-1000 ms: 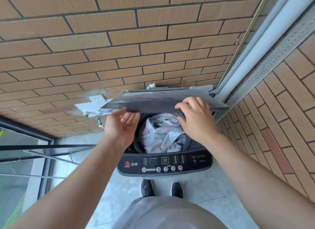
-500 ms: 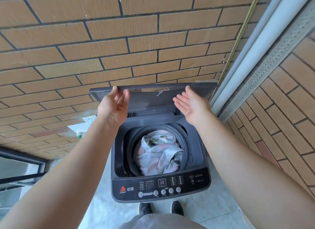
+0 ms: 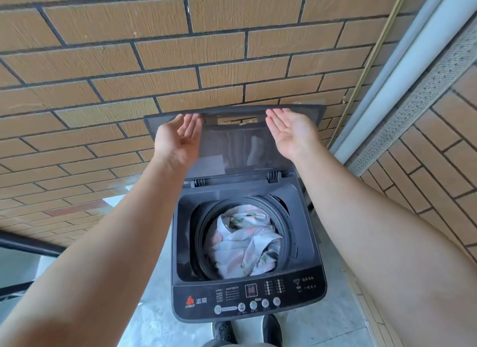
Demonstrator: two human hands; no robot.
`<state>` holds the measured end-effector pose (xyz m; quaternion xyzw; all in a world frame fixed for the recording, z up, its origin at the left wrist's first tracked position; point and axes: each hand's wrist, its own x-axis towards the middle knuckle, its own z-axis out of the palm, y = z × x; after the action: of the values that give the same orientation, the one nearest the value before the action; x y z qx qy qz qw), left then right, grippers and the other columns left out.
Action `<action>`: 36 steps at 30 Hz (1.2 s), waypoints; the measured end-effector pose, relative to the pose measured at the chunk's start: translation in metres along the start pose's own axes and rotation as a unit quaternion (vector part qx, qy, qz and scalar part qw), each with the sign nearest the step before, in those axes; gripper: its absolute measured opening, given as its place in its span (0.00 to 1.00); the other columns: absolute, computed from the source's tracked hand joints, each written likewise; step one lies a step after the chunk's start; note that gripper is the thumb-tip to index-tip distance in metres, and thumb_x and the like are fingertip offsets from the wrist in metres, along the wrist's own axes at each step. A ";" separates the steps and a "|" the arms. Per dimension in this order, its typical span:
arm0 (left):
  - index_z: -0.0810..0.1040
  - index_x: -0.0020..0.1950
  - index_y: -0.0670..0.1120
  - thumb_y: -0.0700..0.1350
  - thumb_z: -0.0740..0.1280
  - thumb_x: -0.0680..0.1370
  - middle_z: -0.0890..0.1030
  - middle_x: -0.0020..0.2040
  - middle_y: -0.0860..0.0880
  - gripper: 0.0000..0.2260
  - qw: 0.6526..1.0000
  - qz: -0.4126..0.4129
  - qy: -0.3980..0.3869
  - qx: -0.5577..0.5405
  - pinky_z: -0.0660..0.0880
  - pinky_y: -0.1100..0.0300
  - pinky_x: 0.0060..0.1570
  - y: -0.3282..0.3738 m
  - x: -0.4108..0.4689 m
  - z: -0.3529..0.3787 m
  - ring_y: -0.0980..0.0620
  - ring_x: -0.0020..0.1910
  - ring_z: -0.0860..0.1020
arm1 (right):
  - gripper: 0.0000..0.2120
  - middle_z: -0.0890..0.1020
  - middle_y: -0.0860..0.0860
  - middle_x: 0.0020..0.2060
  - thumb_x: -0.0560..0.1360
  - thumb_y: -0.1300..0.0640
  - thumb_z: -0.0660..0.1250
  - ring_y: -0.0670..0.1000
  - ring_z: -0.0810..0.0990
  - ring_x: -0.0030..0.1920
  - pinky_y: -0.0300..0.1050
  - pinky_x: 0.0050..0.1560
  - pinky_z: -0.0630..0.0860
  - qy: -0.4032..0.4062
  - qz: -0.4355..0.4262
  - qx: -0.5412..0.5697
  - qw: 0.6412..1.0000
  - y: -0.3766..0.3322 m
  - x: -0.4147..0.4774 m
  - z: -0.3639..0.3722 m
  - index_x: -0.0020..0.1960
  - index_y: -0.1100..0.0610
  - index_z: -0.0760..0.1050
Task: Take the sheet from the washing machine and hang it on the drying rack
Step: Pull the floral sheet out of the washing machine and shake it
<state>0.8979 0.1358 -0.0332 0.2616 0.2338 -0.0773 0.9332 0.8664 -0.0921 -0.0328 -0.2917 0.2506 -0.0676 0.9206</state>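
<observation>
A rough tan brick wall (image 3: 154, 49) fills the upper frame behind the dark grey top-loading washing machine (image 3: 247, 295). My left hand (image 3: 178, 140) and right hand (image 3: 291, 132) are flat-fingered and hold nothing, fingertips at the top edge of its raised smoky plastic lid (image 3: 240, 145). The crumpled white floral-print sheet (image 3: 242, 246) lies in the round drum, lower centre. A white pipe (image 3: 413, 62) slants along the right.

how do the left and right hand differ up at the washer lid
The left hand is by the lid's upper left corner, its palm turned mostly sideways; the right hand is further in from the right corner, its palm showing more fully to the camera. Both are open and flat, held up in front of the opened lid.
</observation>
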 end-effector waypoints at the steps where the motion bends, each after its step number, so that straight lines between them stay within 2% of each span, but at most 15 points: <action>1: 0.72 0.68 0.34 0.34 0.61 0.82 0.79 0.59 0.38 0.15 1.000 -0.001 -0.008 -0.001 0.80 0.49 0.56 0.001 0.001 0.002 0.40 0.56 0.82 | 0.19 0.76 0.63 0.66 0.83 0.69 0.57 0.61 0.79 0.63 0.52 0.62 0.78 -0.005 0.000 0.001 1.000 -0.002 0.001 0.003 0.73 0.67 0.65; 6: 0.66 0.73 0.34 0.33 0.56 0.82 0.73 0.69 0.36 0.18 0.999 -0.015 -0.041 -0.023 0.74 0.46 0.65 0.007 0.009 0.005 0.36 0.66 0.75 | 0.21 0.72 0.65 0.70 0.82 0.71 0.56 0.63 0.74 0.70 0.55 0.70 0.72 -0.021 -0.004 0.004 1.000 -0.005 0.007 0.012 0.74 0.70 0.63; 13: 0.71 0.66 0.33 0.31 0.59 0.80 0.80 0.62 0.37 0.14 0.997 -0.053 -0.052 -0.001 0.77 0.48 0.62 -0.002 -0.003 -0.031 0.38 0.59 0.81 | 0.22 0.75 0.62 0.68 0.82 0.70 0.58 0.60 0.76 0.67 0.54 0.69 0.73 -0.043 0.001 -0.009 0.999 0.013 -0.004 -0.019 0.75 0.67 0.63; 16: 0.73 0.65 0.35 0.32 0.59 0.81 0.81 0.59 0.39 0.13 0.996 -0.073 -0.012 0.041 0.79 0.53 0.58 -0.022 -0.008 -0.059 0.42 0.55 0.83 | 0.17 0.80 0.60 0.60 0.81 0.68 0.62 0.58 0.80 0.62 0.51 0.65 0.77 -0.021 0.015 -0.096 0.995 0.034 -0.017 -0.049 0.69 0.65 0.69; 18: 0.73 0.65 0.36 0.33 0.58 0.82 0.82 0.56 0.40 0.12 0.984 -0.094 0.031 0.147 0.80 0.55 0.55 -0.048 -0.011 -0.087 0.44 0.52 0.84 | 0.12 0.82 0.59 0.54 0.80 0.68 0.65 0.57 0.82 0.57 0.50 0.62 0.78 0.019 0.042 -0.253 0.966 0.058 -0.020 -0.081 0.63 0.64 0.73; 20: 0.75 0.63 0.36 0.35 0.60 0.82 0.82 0.55 0.40 0.12 0.924 -0.115 0.063 0.360 0.80 0.52 0.56 -0.077 -0.012 -0.123 0.43 0.51 0.83 | 0.11 0.83 0.63 0.51 0.78 0.66 0.67 0.61 0.83 0.55 0.55 0.60 0.79 0.043 0.054 -0.527 0.847 0.085 -0.015 -0.122 0.59 0.69 0.77; 21: 0.78 0.62 0.38 0.37 0.61 0.82 0.82 0.56 0.40 0.11 0.845 -0.113 0.048 0.521 0.79 0.51 0.57 -0.089 -0.013 -0.143 0.43 0.52 0.83 | 0.11 0.83 0.64 0.50 0.77 0.64 0.67 0.63 0.82 0.55 0.56 0.57 0.80 0.022 0.063 -0.659 0.749 0.097 -0.012 -0.144 0.55 0.71 0.78; 23: 0.79 0.63 0.43 0.40 0.62 0.81 0.81 0.61 0.43 0.13 0.587 -0.091 -0.060 0.802 0.76 0.52 0.60 -0.106 -0.019 -0.186 0.44 0.58 0.80 | 0.09 0.82 0.61 0.48 0.77 0.61 0.66 0.60 0.81 0.55 0.49 0.50 0.79 -0.061 0.112 -0.822 0.554 0.120 -0.015 -0.178 0.50 0.66 0.80; 24: 0.78 0.66 0.45 0.40 0.61 0.81 0.79 0.64 0.45 0.15 0.489 -0.097 -0.099 0.861 0.74 0.54 0.62 -0.112 -0.024 -0.201 0.45 0.62 0.78 | 0.10 0.82 0.59 0.53 0.78 0.60 0.65 0.59 0.80 0.57 0.48 0.53 0.79 -0.103 0.138 -0.862 0.477 0.130 -0.018 -0.192 0.54 0.64 0.80; 25: 0.75 0.70 0.46 0.41 0.59 0.81 0.76 0.68 0.46 0.17 0.431 -0.114 -0.125 0.886 0.73 0.56 0.63 -0.115 -0.027 -0.212 0.46 0.65 0.75 | 0.12 0.81 0.58 0.57 0.78 0.60 0.66 0.59 0.79 0.59 0.49 0.57 0.78 -0.137 0.159 -0.885 0.416 0.139 -0.018 -0.205 0.59 0.62 0.80; 27: 0.69 0.75 0.47 0.40 0.56 0.83 0.71 0.73 0.48 0.20 0.391 -0.138 -0.155 0.897 0.71 0.57 0.65 -0.124 -0.027 -0.227 0.47 0.69 0.71 | 0.14 0.80 0.58 0.60 0.77 0.61 0.67 0.58 0.79 0.58 0.50 0.58 0.78 -0.179 0.173 -0.905 0.345 0.156 -0.019 -0.224 0.62 0.60 0.77; 29: 0.68 0.76 0.48 0.41 0.56 0.83 0.72 0.72 0.47 0.20 0.387 -0.163 -0.151 0.895 0.74 0.55 0.62 -0.131 -0.023 -0.236 0.46 0.67 0.73 | 0.18 0.77 0.56 0.66 0.76 0.63 0.65 0.58 0.77 0.62 0.51 0.60 0.76 -0.204 0.140 -0.915 0.319 0.169 -0.015 -0.240 0.66 0.58 0.74; 31: 0.70 0.74 0.49 0.43 0.59 0.83 0.74 0.70 0.48 0.19 0.387 -0.162 -0.161 0.893 0.74 0.57 0.62 -0.139 -0.018 -0.246 0.47 0.65 0.75 | 0.25 0.69 0.53 0.72 0.76 0.65 0.63 0.58 0.73 0.67 0.52 0.60 0.75 -0.214 0.099 -0.928 0.288 0.178 -0.008 -0.250 0.72 0.57 0.69; 33: 0.72 0.72 0.49 0.44 0.61 0.82 0.76 0.68 0.49 0.18 0.393 -0.171 -0.173 0.887 0.72 0.60 0.63 -0.149 -0.012 -0.258 0.49 0.65 0.75 | 0.25 0.63 0.54 0.74 0.75 0.66 0.62 0.59 0.75 0.62 0.50 0.47 0.72 -0.214 0.070 -0.940 0.256 0.184 0.004 -0.256 0.72 0.58 0.67; 36: 0.75 0.70 0.48 0.43 0.63 0.81 0.79 0.66 0.51 0.17 0.430 -0.174 -0.168 0.870 0.72 0.63 0.60 -0.161 -0.006 -0.268 0.51 0.63 0.76 | 0.32 0.50 0.54 0.81 0.74 0.69 0.60 0.62 0.76 0.64 0.49 0.46 0.73 -0.189 0.108 -0.950 0.223 0.193 0.028 -0.264 0.77 0.55 0.59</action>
<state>0.7433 0.1391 -0.3050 0.8706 -0.0781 -0.4428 0.1999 0.7540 -0.0745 -0.3407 -0.9254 -0.0228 0.3778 -0.0176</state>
